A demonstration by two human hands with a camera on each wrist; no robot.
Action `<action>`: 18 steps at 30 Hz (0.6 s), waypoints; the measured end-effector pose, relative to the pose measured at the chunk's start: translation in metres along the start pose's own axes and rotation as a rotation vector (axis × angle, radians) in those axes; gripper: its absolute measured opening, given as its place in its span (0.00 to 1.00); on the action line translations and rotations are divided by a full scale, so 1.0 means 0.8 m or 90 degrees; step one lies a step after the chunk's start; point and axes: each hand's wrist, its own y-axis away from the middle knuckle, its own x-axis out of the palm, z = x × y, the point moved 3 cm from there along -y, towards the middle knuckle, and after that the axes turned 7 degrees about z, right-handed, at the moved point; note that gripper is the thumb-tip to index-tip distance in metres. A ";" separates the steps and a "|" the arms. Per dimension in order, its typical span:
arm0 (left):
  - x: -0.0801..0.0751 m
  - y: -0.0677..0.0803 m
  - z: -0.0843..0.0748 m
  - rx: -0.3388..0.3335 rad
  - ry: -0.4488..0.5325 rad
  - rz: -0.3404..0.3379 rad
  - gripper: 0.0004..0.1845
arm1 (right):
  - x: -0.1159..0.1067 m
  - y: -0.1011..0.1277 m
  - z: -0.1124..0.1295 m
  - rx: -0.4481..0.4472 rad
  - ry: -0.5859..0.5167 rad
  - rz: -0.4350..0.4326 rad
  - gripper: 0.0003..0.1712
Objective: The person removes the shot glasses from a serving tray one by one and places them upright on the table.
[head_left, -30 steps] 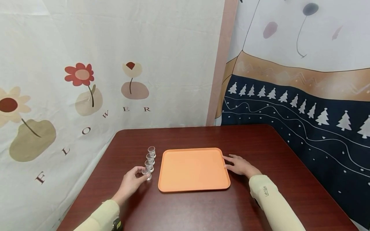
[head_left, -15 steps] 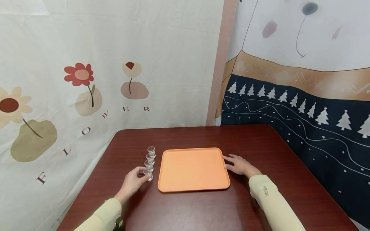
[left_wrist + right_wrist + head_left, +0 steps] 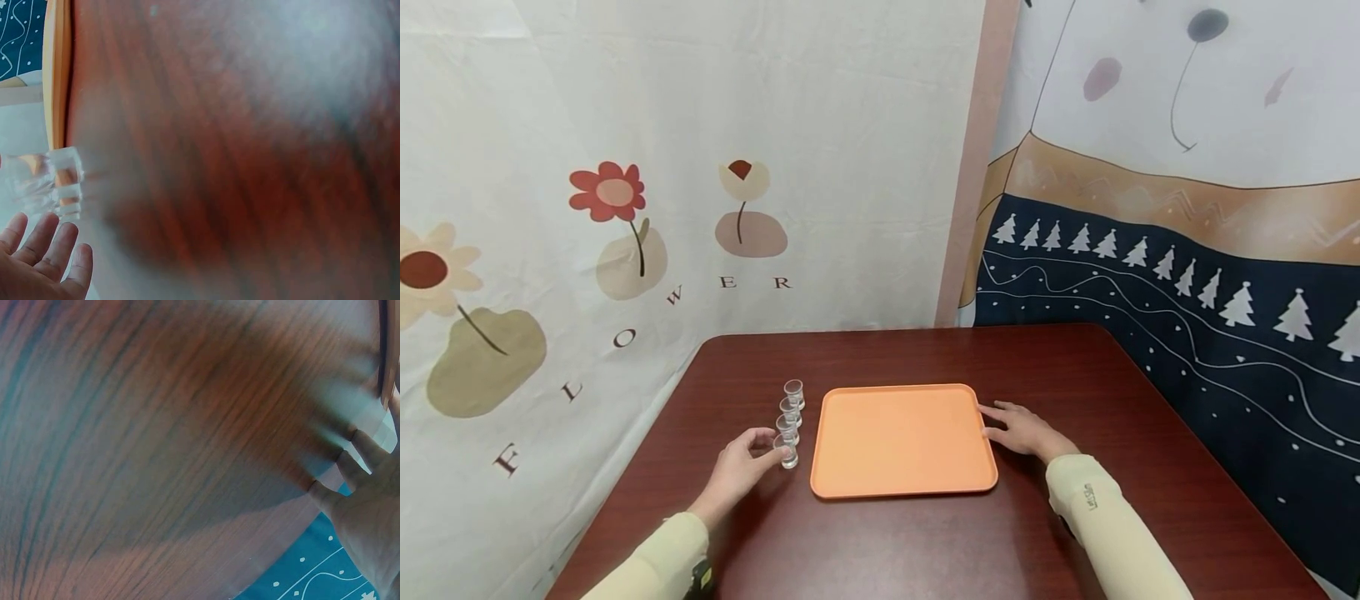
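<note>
Pinching the nearest empty glass, left hand; right hand flat beside bare tray.

A: What kind of place is this?

B: Staged recording corner, not a lived-in room. Printed cloth backdrops hang as walls: a cream flower sheet lettered "FLOWER" behind the table's left edge, a cartoon sheet with a navy band of white trees behind the right edge.

A: Furniture?

B: Just a dark red wood-grain table pushed into that corner. An orange tray sits mid-table, small clear cups in a row by its left edge.
</note>
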 end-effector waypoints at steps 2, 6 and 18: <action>-0.005 -0.001 -0.004 0.004 -0.006 -0.003 0.26 | -0.001 -0.001 0.000 0.001 -0.002 0.000 0.34; -0.013 -0.008 -0.019 0.011 -0.016 -0.002 0.27 | -0.001 -0.002 -0.002 0.009 -0.002 0.005 0.34; 0.010 -0.072 -0.105 0.088 -0.017 0.030 0.30 | -0.025 0.003 0.001 0.008 -0.003 0.001 0.32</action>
